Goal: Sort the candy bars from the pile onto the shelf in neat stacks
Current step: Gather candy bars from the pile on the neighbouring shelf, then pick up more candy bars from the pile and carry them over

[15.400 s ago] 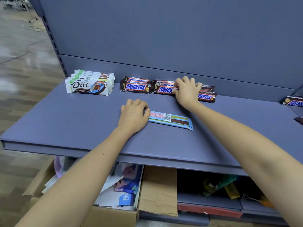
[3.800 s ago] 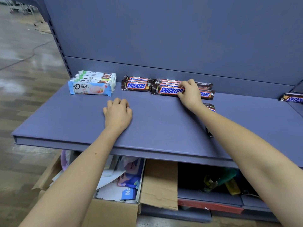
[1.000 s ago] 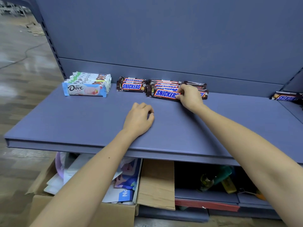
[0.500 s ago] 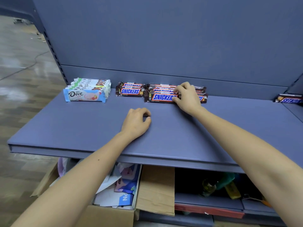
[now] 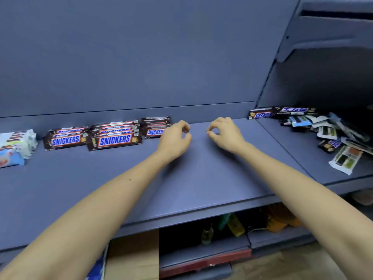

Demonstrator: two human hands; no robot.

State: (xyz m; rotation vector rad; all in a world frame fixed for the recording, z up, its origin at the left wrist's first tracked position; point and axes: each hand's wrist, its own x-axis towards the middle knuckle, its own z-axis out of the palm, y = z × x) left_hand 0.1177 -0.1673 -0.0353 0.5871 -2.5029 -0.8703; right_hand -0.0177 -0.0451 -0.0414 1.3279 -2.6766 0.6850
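Nothing is being held: left grip (image 5: 175, 139) and right grip (image 5: 226, 133) are both being kept loosely curled and empty over the bare middle of the shelf (image 5: 201, 178). Sorted Snickers stacks (image 5: 115, 137) and a Dove stack (image 5: 14, 147) are being kept along the back left; the unsorted pile (image 5: 335, 134) is lying on the adjoining shelf (image 5: 298, 150), far right. Risk being flagged: the rightmost Snickers stack (image 5: 154, 123), just beside the left grip, is being exposed to a knock on any reach across; slick wrappers are likely being set sliding if bars are dropped on, not laid.

Both arms outstretched, left hand (image 5: 175, 138) and right hand (image 5: 225, 132) loosely curled, empty.
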